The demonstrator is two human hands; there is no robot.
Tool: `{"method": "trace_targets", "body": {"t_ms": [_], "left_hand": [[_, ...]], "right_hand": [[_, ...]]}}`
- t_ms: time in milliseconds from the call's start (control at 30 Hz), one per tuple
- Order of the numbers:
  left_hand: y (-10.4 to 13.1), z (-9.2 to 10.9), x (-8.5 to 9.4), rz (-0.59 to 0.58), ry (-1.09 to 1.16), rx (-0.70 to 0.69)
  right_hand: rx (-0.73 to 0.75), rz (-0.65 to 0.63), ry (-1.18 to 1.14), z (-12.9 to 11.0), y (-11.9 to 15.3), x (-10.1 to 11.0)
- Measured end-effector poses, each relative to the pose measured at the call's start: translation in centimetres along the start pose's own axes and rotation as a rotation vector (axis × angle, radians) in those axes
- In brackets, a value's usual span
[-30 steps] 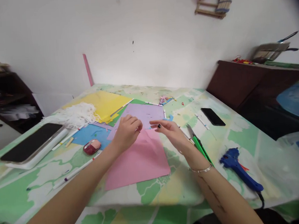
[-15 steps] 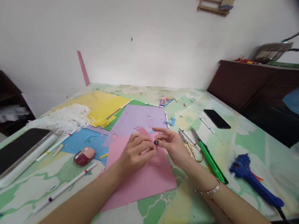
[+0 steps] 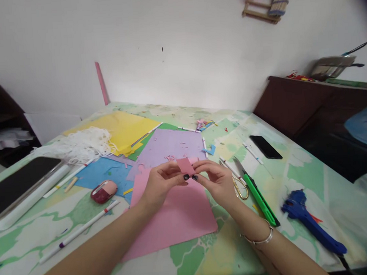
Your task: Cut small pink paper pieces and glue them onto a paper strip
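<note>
A small piece of pink paper (image 3: 185,165) is pinched between both hands, its upper part standing up above the fingers. My left hand (image 3: 163,180) grips its left side, and my right hand (image 3: 214,178) grips the right, the two dark-nailed thumbs almost meeting at its lower edge. Fingers hide the rest of the piece. Below the hands lies a large pink sheet (image 3: 177,222). Gold-handled scissors (image 3: 242,189) lie just right of my right hand, partly covered by it. Beside them is a green utility knife (image 3: 260,199) with its blade out.
A blue glue gun (image 3: 314,224) lies at the right, near a black phone (image 3: 266,146). White markers, such as one (image 3: 79,230) at the left, are scattered about. Purple (image 3: 174,144), yellow (image 3: 128,122) and blue (image 3: 100,178) sheets lie behind, with white string (image 3: 79,143) and a maroon-and-pink oval object (image 3: 103,191).
My left hand has turned so its thumb faces me, beside the right thumb. The small pink paper now shows a flat face above the fingers. The things on the table have stayed put.
</note>
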State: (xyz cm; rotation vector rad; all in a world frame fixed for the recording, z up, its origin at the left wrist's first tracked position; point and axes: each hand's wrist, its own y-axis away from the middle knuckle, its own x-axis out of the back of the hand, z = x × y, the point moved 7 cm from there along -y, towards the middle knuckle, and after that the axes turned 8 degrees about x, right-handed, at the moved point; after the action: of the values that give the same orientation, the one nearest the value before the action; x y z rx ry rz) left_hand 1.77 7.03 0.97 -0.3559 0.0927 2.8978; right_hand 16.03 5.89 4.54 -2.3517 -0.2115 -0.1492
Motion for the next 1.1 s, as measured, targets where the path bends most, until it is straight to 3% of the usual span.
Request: {"method": "trace_targets", "body": {"t_ms": [167,300,533,700,933,1100], "left_hand": [[-0.2,-1.0,0.1,-0.023,0.090,0.099],[-0.4,-1.1,0.3,0.004,0.111,0.099],[-0.5,-0.3,1.8,0.216,-0.085,-0.013],[-0.6,-0.6,1.4,0.175,-0.014,-0.020],[-0.4,-0.1,0.1,-0.043,0.099,-0.067],[-0.4,-0.1,0.1,-0.027,0.054,-0.087]], "right_hand": [[0.029,-0.048,0.059,0.1,0.0,0.1],[-0.008,-0.110,0.083,0.4,0.0,-0.1],[-0.268,0.054,-0.055,2.2,0.6,-0.2],[-0.352,0.036,-0.146,2.8,1.1,-1.3],[-0.393,0.109,-0.125,3.1,1.3,-0.7],[-0.404,0.162,-0.117,3.2,1.3,-0.5]]}}
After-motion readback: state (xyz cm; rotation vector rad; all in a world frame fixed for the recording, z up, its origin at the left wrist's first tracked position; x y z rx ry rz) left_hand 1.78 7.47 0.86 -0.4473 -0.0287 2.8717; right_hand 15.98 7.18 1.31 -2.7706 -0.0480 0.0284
